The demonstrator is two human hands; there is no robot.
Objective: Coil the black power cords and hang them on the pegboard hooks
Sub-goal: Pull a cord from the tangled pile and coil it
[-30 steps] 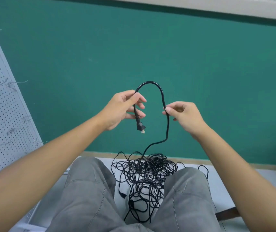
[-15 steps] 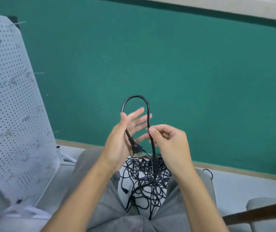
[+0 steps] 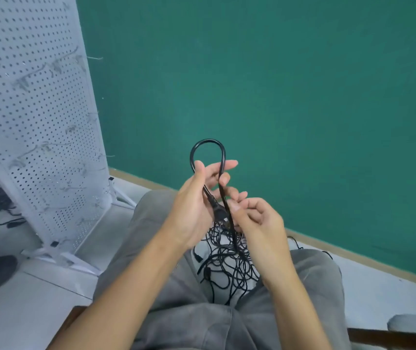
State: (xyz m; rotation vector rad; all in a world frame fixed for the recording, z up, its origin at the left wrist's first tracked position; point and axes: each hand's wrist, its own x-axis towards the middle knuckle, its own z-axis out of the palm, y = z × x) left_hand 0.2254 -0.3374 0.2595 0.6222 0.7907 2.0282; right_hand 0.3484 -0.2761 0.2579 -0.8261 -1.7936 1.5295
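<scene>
A black power cord forms a narrow upright loop in front of me. My left hand holds the loop, its thumb pressed on the plug-end strand across the palm, fingers stretched out. My right hand pinches the other strand just below and right of the left hand. The cord runs down into a tangled pile of black cords between my knees. The white pegboard with thin wire hooks stands at the left.
My grey-trousered legs fill the lower middle. A green wall stands ahead. The pegboard's white feet rest on the pale floor. More black cords lie behind the board at far left. A wooden chair arm shows at lower right.
My hands have come together and lowered, narrowing the loop from a wide arch. The view has turned left, bringing the pegboard closer and larger.
</scene>
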